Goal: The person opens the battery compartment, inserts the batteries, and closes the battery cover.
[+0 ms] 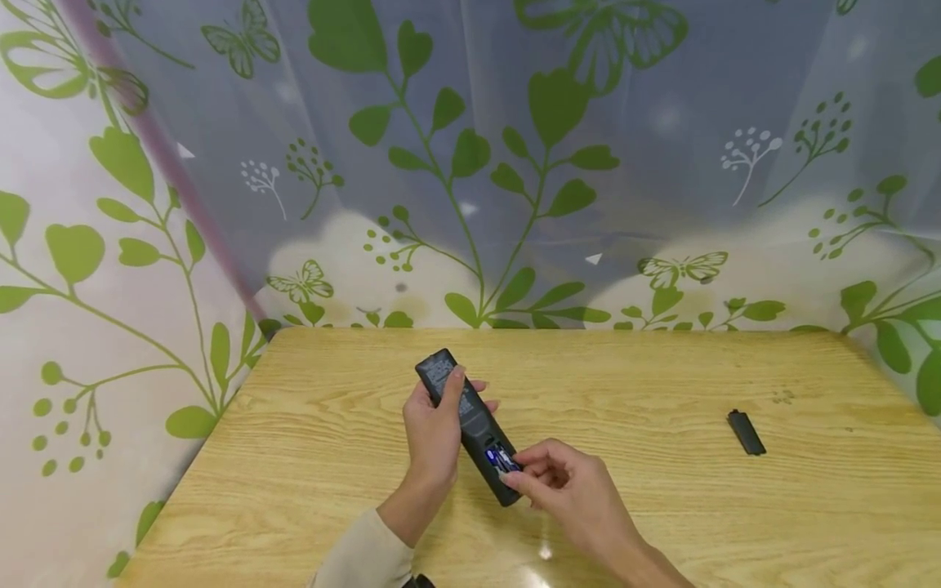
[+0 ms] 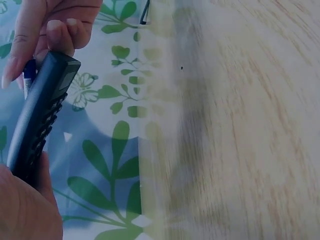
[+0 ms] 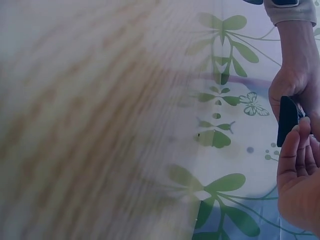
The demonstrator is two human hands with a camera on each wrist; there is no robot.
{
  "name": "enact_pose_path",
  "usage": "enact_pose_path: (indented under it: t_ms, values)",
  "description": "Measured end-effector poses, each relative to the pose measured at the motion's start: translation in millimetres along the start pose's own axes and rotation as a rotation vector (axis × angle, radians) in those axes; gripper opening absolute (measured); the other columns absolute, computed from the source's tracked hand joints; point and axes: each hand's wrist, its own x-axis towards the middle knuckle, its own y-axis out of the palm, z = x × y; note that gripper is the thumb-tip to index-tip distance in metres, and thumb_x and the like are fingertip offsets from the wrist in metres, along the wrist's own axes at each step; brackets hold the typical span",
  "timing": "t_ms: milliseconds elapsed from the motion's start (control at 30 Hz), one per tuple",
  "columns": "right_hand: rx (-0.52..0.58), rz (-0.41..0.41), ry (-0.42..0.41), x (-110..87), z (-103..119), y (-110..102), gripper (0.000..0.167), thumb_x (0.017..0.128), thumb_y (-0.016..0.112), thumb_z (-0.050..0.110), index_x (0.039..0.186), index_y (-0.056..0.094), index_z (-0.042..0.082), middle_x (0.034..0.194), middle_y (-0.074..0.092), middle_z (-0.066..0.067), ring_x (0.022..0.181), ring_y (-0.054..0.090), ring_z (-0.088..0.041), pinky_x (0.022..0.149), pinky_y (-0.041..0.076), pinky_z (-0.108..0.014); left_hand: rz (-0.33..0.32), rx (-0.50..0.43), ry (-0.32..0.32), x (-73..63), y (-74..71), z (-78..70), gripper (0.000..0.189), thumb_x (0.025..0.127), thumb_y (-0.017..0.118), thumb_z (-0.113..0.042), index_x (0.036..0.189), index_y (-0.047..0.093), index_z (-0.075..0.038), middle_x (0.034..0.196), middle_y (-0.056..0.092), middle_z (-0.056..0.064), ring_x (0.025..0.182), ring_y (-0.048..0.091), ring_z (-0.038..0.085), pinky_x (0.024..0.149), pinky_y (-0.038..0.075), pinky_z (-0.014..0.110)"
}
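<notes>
In the head view my left hand (image 1: 432, 437) grips a black remote control (image 1: 479, 429), its back turned up and the thumb laid across it. The battery compartment at its near end is uncovered, with blue and silver batteries (image 1: 497, 459) inside. At that compartment my right hand (image 1: 577, 490) pinches a battery between thumb and fingers. From the left wrist view, a blue-and-white battery (image 2: 27, 79) sticks out past the remote's back beside the right fingers. The right wrist view shows the remote edge-on, with the right fingertips against it.
A small black battery cover (image 1: 747, 433) lies on the wooden table (image 1: 647, 392) to the right, well away from both hands. Behind the table and at its left hangs a curtain (image 1: 485, 245) with green leaves and butterflies.
</notes>
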Motion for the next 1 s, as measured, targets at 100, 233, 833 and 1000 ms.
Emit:
enact_pose_path:
  t_ms: [100,233,833,1000]
  values:
    - [-0.017,-0.015,-0.009,-0.4,1.8,-0.2,0.018,0.081,0.076,0.032,0.092,0.071,0.018,0.078,0.068,0.007,0.060,0.061,-0.016,0.055,0.055,-0.027,-0.003,-0.010,-0.019,-1.7,0.0,-1.9,0.030,0.099,0.055,-0.023,0.111,0.053,0.005,0.095,0.065,0.026,0.069,0.070,0.032,0.072,0.058,0.043]
    - [-0.029,-0.022,-0.095,-1.2,3.0,0.5,0.014,0.082,0.076,0.030,0.089,0.074,0.018,0.082,0.069,0.006,0.062,0.063,-0.014,0.054,0.055,-0.026,-0.002,-0.026,-0.055,-3.9,-0.7,-4.4,0.029,0.100,0.053,-0.021,0.114,0.051,0.005,0.094,0.065,0.024,0.068,0.070,0.031,0.073,0.058,0.044]
    - [-0.050,-0.101,-0.588,2.9,-0.5,13.4,0.014,0.079,0.077,0.006,0.092,0.077,0.006,0.079,0.067,0.007,0.066,0.061,-0.006,0.054,0.053,-0.018,-0.144,0.023,0.080,0.2,9.9,-9.6,0.029,0.099,0.056,-0.028,0.108,0.050,-0.001,0.081,0.061,0.018,0.056,0.065,0.024,0.061,0.059,0.044]
    - [-0.120,-0.111,-0.635,3.1,-0.7,12.5,0.015,0.079,0.076,0.003,0.094,0.076,0.005,0.080,0.065,0.007,0.066,0.058,-0.003,0.052,0.049,-0.013,-0.145,0.027,0.107,-0.4,13.0,-12.0,0.028,0.099,0.055,-0.026,0.108,0.050,0.000,0.080,0.060,0.017,0.055,0.064,0.023,0.060,0.059,0.044]
